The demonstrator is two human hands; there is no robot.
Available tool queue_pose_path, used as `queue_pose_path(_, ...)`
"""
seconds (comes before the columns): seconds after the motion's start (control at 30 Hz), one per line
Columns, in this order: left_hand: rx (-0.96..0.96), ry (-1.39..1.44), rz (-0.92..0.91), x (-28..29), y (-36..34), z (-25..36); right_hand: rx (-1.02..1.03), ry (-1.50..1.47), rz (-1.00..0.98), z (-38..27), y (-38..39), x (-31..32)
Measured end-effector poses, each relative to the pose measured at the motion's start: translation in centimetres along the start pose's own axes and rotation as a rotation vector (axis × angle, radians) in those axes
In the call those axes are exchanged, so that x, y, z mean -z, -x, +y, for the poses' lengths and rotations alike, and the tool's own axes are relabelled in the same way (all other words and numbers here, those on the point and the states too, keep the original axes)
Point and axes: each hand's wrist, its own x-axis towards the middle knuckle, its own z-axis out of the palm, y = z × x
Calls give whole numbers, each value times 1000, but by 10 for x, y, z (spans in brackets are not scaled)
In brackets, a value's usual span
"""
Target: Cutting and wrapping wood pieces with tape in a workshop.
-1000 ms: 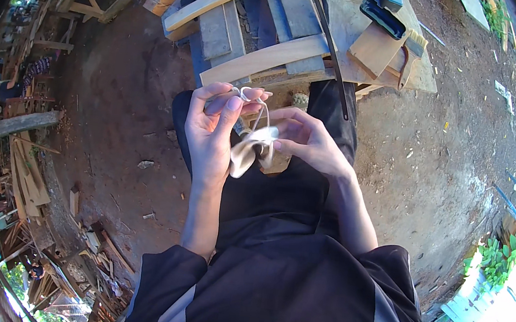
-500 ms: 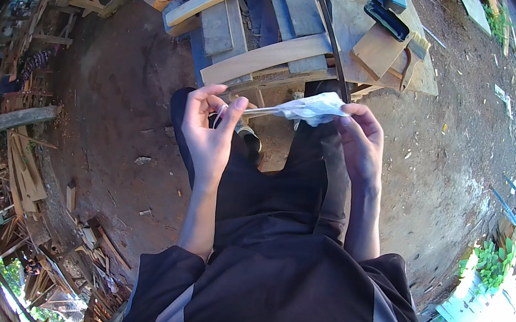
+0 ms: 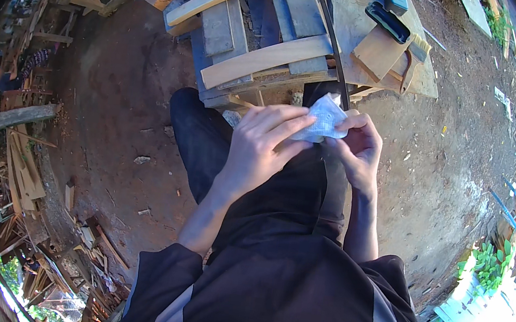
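Over my right thigh, both hands hold one small crumpled pale bluish-white piece [image 3: 327, 119], thin and soft-looking like cloth or paper. I cannot make out its exact kind. My left hand [image 3: 264, 141] reaches across from the left, its fingertips pressing on the near left side of the piece. The thumb and fingers of my right hand [image 3: 362, 153] pinch its right edge. A pointed corner of it sticks up between the hands. The cords seen on it earlier are hidden now.
Ahead stands a bench of boards with a curved wooden slat [image 3: 267, 61] across it. To its right lie a black tray [image 3: 388, 22], a wooden block [image 3: 379, 50] and a brush [image 3: 419, 47]. Scrap wood [image 3: 109, 246] is heaped at the left; a leafy plant [image 3: 491, 264] grows at the right.
My left hand has moved right, from the stretched cords onto the pale piece beside my right hand. The piece has gone from drawn out sideways to bunched up and pointing upward.
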Motion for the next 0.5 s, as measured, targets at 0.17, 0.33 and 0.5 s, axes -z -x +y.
queue_pose_path(0.17,336,353,113,-14,7,-1,4,132,62,1,0,-5)
queue_pose_path(0.33,800,1032,411,-19,13,-23,-59,123,109,-15,3,8)
queue_pose_path(0.5,941,1193,441,-24,20,-29,-143,273,112,-23,9,33)
